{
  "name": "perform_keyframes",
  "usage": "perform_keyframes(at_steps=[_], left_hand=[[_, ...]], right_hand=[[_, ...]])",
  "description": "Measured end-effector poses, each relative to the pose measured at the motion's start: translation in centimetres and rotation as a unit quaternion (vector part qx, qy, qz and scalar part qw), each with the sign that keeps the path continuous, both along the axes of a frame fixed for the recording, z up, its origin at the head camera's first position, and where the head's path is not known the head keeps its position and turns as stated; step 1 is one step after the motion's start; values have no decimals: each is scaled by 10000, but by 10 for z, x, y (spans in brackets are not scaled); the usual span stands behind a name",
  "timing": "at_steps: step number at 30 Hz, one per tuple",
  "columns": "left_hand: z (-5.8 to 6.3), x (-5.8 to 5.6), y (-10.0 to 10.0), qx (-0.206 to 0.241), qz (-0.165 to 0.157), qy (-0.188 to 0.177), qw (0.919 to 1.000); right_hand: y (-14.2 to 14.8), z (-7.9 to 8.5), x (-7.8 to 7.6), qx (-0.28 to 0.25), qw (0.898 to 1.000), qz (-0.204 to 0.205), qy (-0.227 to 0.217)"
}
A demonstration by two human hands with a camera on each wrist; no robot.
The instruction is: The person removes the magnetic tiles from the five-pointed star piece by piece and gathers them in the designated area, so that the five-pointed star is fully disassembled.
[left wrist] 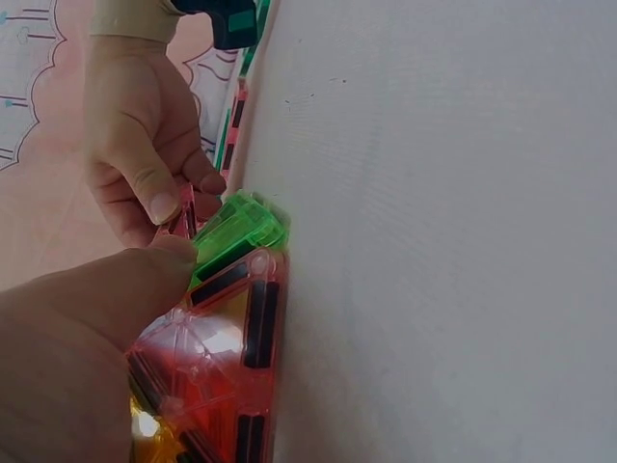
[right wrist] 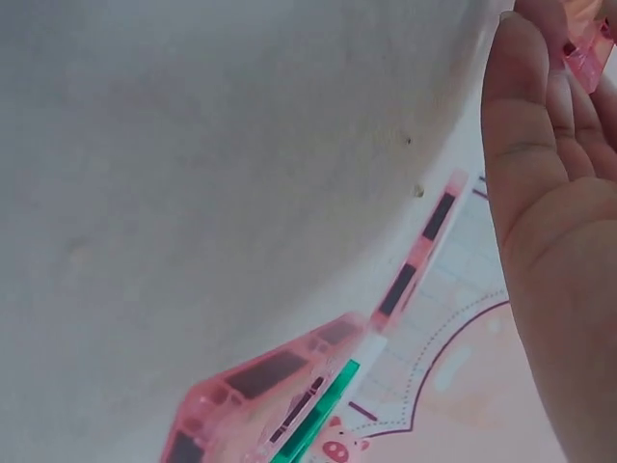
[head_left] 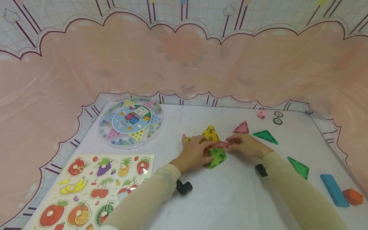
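Translucent magnetic tiles are joined in a cluster: a yellow tile (head_left: pixel 211 133) at the back, a green tile (head_left: pixel 217 158) at the front and a red tile (left wrist: pixel 217 371) at the side. My left hand (head_left: pixel 195 151) holds this cluster from its left, the thumb lying by the green tile in the left wrist view. From the right, my right hand (head_left: pixel 248 145) pinches a pink triangular tile (head_left: pixel 222 144) between thumb and fingers. The pink piece overlaps the cluster's right side in the head view. My left palm hides part of the yellow and red pieces.
Loose pink (head_left: pixel 241 127) and green triangles (head_left: pixel 266 136) lie behind the right hand, another green triangle (head_left: pixel 299 167) farther right. A blue block (head_left: pixel 334 190) and an orange block (head_left: pixel 353 196) sit near the right edge. Leftward are a round bead case (head_left: pixel 131 118) and a fruit puzzle board (head_left: pixel 92 172).
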State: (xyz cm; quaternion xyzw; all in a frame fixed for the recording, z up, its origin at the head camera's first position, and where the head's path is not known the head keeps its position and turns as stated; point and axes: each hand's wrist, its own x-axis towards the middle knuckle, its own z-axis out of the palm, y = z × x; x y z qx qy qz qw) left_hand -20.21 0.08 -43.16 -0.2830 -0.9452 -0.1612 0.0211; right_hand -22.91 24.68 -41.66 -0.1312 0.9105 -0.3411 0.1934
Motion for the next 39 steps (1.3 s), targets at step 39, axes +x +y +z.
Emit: perform_keyframes(at_steps=[39], left_hand=[[3,2,0,37,-7,44,10000]], right_hand=[[-1,3,7,-250,9992,-237,-222]])
